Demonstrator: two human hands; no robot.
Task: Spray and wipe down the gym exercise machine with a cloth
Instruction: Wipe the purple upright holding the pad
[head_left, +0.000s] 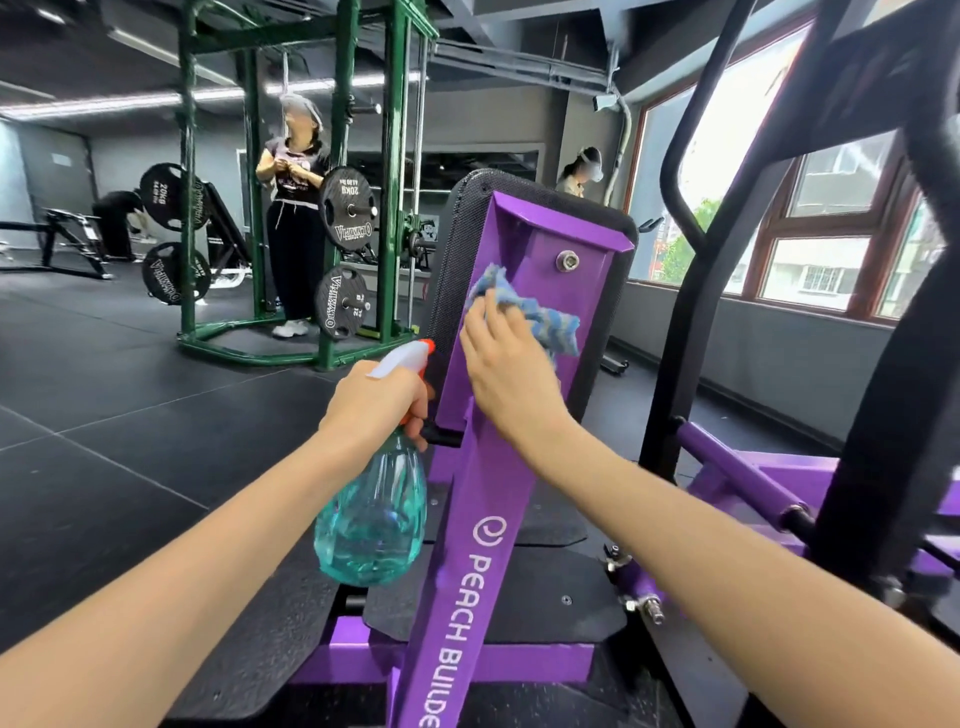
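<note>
The purple exercise machine (467, 561) fills the middle of the head view, its slanted beam marked PEACH BUILDER. A black pad sits on a purple back plate (582, 291) at the beam's top. My right hand (506, 364) presses a blue and white cloth (524, 304) flat against that purple plate, fingers spread over the cloth. My left hand (376, 402) grips the neck of a teal spray bottle (371, 525) with a white and orange head, held just left of the beam, nozzle pointing toward the pad's edge.
A green power rack (395, 197) with black weight plates stands behind on the left, a person (293, 208) inside it. Another person (579, 174) stands beyond the pad. The machine's black frame tubes (893, 395) rise at the right by the windows. Black rubber flooring spreads to the left.
</note>
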